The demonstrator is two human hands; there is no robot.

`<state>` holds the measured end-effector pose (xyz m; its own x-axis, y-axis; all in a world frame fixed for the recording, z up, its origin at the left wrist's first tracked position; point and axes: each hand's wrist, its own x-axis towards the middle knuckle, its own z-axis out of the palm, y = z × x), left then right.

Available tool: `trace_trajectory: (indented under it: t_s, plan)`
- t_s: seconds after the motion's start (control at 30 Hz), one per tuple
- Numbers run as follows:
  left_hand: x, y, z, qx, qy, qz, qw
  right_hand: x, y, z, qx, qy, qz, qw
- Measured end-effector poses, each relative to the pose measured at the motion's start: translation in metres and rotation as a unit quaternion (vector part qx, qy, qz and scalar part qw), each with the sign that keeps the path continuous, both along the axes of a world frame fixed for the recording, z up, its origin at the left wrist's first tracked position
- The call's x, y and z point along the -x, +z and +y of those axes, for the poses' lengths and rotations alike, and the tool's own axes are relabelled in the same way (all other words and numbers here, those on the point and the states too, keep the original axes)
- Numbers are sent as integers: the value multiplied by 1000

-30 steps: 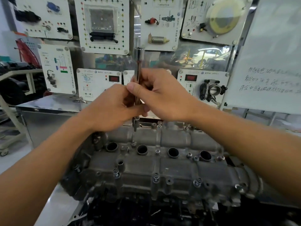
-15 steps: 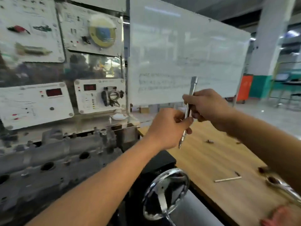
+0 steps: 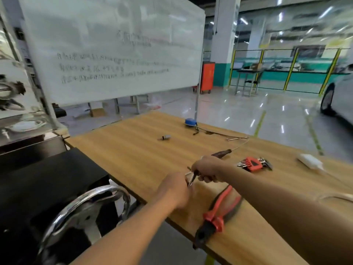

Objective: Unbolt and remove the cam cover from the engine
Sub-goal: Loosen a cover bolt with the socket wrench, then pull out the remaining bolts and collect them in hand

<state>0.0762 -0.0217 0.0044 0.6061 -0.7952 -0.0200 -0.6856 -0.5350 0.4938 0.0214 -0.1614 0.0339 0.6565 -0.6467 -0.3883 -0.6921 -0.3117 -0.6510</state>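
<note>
Change: half a second ago the engine filled the lower left of the frame. It is outside the frame now, and the wooden table [image 3: 133,150] fills the middle. Both hands have dropped from chest height to just above the tabletop.
Left hand [image 3: 174,188]: lower centre, its back to the camera. The fingers are curled round the lower end of the extension bar [image 3: 191,179].
Right hand [image 3: 207,172]: just beyond the left, closed in a fist round the bar's upper part.
Extension bar: slim bright metal, blurred, tilted between the two hands.
Cam cover: out of view, off the left edge.
Handwheel [image 3: 99,190]: chrome, at lower left, beside the table's near corner.
Pliers [image 3: 217,215]: red and black handles, lying at the near edge under the right forearm.
Hex key set [image 3: 252,164]: red holder, right of the right hand.
Dark-handled tool [image 3: 222,153]: just behind the right hand.
Small grey part [image 3: 166,137]: mid-table.
Blue object [image 3: 190,121]: at the far edge.
Whiteboard [image 3: 114,44]: upper left, its handwriting blurred.
Orange cabinet [image 3: 207,77]: right of the whiteboard.
Car [image 3: 342,96]: white, at the right edge.
</note>
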Motion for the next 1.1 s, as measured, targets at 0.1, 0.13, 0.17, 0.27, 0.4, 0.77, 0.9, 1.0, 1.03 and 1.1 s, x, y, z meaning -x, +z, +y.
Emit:
trace_trajectory:
  t_s: [0.1, 0.13, 0.17, 0.27, 0.4, 0.77, 0.9, 1.0, 1.03, 1.1]
  plan:
    - [1, -10, -6, 17, 20, -4, 1000, -11, -7, -5, 12, 8, 37, 999]
    - [2, -13, -8, 20, 25, -10, 999, -13, -9, -7, 16, 13, 57, 998]
    - [2, -15, -9, 26, 27, -17, 999, -14, -10, -9, 20, 22, 85, 996]
    - [4, -17, -7, 32, 15, -31, 999, -12, -12, -15, 39, 45, 159, 986]
    - [14, -7, 14, 17, -27, -9, 999, -11, -7, -16, 94, 79, 209, 970]
    - [7, 132, 280, 235, 129, -109, 957, -98, 123, 209, 338, 353, -214, 846]
    - [-7, 161, 377, 187, 258, -188, 929, -126, 158, 323, 331, 514, -294, 734]
    - [-35, 168, 421, 83, 322, -205, 920, -151, 167, 369, 360, 598, -261, 667]
    - [-45, 168, 432, 50, 333, -209, 918, -160, 167, 375, 368, 617, -238, 654]
    - [-64, 168, 446, 4, 339, -202, 919, -174, 166, 380, 368, 643, -194, 643]
